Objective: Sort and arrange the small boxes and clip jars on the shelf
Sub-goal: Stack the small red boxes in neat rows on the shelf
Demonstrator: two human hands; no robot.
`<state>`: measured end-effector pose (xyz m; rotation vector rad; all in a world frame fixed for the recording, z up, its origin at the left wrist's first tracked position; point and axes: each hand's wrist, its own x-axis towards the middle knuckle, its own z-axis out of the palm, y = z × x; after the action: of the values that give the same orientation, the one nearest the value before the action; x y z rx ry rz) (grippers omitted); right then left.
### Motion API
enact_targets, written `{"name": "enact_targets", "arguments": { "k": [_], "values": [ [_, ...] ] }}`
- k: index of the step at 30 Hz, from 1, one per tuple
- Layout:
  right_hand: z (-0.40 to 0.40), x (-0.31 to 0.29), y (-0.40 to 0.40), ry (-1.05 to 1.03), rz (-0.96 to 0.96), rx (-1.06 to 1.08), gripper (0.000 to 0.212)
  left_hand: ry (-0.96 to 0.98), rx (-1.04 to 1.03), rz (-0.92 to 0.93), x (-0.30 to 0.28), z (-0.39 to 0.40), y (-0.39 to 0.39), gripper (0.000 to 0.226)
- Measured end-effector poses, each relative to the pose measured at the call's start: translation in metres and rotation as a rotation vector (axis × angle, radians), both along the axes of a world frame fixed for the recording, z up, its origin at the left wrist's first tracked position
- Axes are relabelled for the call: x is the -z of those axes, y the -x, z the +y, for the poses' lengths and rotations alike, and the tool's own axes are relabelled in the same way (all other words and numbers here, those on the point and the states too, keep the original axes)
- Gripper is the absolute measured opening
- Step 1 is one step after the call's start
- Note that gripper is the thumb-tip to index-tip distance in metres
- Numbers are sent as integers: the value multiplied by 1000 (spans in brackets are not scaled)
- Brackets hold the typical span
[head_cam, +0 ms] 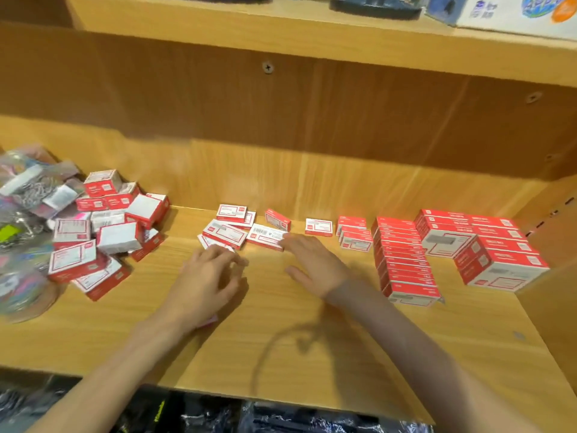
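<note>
Loose small boxes (229,233) lay mid-shelf (312,323). The left hand (207,284) curled around one; the right hand (315,260), fingers straight, touched another. Next, they probably needed moving to the neat rows (406,260)

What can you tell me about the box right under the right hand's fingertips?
The box is small, flat, red and white, seemingly cardboard, with a barcode label facing up. It lies flat on the wooden shelf, slightly angled, closed. The right hand reaches it with straight fingers touching its right end. Another loose box lies close on its left.
</note>
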<state>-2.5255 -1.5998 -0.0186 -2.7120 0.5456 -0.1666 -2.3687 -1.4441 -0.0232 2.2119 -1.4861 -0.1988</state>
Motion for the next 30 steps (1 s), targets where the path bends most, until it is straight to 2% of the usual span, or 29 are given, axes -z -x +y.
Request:
{"name": "enact_targets", "arguments": {
  "k": [3, 7, 9, 13, 17, 19, 22, 26, 30],
  "values": [
    [4, 10, -30, 90, 52, -4, 50, -161, -85, 35, 1, 22, -16, 29],
    [12, 12, -24, 173, -35, 79, 29, -360, 39, 152, -8, 32, -28, 38],
    [13, 9, -7, 91, -116, 116, 24, -323, 89, 213, -11, 31, -29, 40],
    [16, -4, 21, -23, -10, 175, 23, -246, 144, 223, -13, 16, -20, 36],
    [22, -20, 30, -193, -142, 387, 17, -192, 241, 221, -8, -5, 1, 30],
    [24, -19, 34, -253, -103, 367, 18, -102, 275, 263, -12, -11, 10, 25],
    [29, -18, 48, -379, -154, 357, 17, 13, 321, 316, -22, -17, 20, 34],
    [35, -28, 71, -406, -325, 382, 25, 49, 412, 439, -24, -28, 39, 33],
    [39, -31, 92, -307, -281, 382, 28, 67, 406, 522, -15, -48, 66, 35]
  ]
}}
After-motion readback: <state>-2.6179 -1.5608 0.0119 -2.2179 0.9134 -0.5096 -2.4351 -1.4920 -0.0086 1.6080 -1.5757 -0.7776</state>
